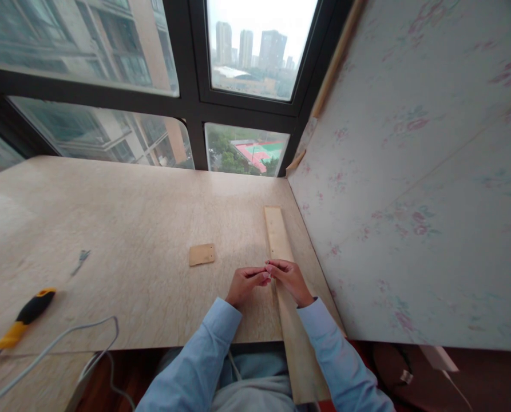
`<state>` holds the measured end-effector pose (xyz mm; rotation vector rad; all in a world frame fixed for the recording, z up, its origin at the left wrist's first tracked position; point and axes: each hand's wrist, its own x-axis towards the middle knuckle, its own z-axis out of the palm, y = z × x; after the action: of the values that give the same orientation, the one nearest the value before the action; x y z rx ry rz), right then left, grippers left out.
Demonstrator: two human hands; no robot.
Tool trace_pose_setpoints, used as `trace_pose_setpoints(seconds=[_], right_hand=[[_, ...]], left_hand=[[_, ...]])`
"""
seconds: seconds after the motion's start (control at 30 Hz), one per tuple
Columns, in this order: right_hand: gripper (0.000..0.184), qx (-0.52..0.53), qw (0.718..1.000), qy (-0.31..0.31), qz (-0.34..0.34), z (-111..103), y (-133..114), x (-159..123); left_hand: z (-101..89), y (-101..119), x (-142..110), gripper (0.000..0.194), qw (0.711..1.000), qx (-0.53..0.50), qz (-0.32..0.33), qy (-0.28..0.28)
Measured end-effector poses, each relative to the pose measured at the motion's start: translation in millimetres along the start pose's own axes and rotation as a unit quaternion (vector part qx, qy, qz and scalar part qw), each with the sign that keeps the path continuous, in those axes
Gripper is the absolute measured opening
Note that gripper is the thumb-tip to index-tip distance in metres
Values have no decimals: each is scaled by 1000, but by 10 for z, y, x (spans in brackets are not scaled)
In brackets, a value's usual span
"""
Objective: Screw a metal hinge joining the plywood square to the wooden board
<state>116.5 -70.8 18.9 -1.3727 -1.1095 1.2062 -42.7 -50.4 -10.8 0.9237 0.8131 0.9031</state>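
My left hand (249,281) and my right hand (288,278) meet with their fingertips pinched together. Whatever lies between the fingers is too small to make out. Both are over a long wooden board (276,229), which runs from the sill past its front edge toward my lap. A small dark hole shows in the board just beyond my fingers. To the left of my hands a small rectangular piece of wood (202,254) lies flat, with small holes near its right side.
A yellow and black screwdriver (30,315) and several small metal pieces (82,258) lie on the sill (122,229) at left. A pale cable (77,328) loops over its front edge. Windows (246,143) stand behind; a floral papered wall (410,200) rises at right.
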Motion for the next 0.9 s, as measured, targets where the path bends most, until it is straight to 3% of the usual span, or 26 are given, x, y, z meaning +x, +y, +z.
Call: trace_pose_setpoints(seconds=[0.2,0.43,0.9], right_hand=[[42,-47,999,-1,-12,-16,16,-24],[33,-143,985,47,-87,23,33,-59],[36,-141,988,19,-64,7,33,-67]], left_hand=[[-7,4,3,44,1000,5,-10,-12],[0,9,-5,44,1000,3,-8,-16],[-8,-4,10,41,1000,-10,14,5]])
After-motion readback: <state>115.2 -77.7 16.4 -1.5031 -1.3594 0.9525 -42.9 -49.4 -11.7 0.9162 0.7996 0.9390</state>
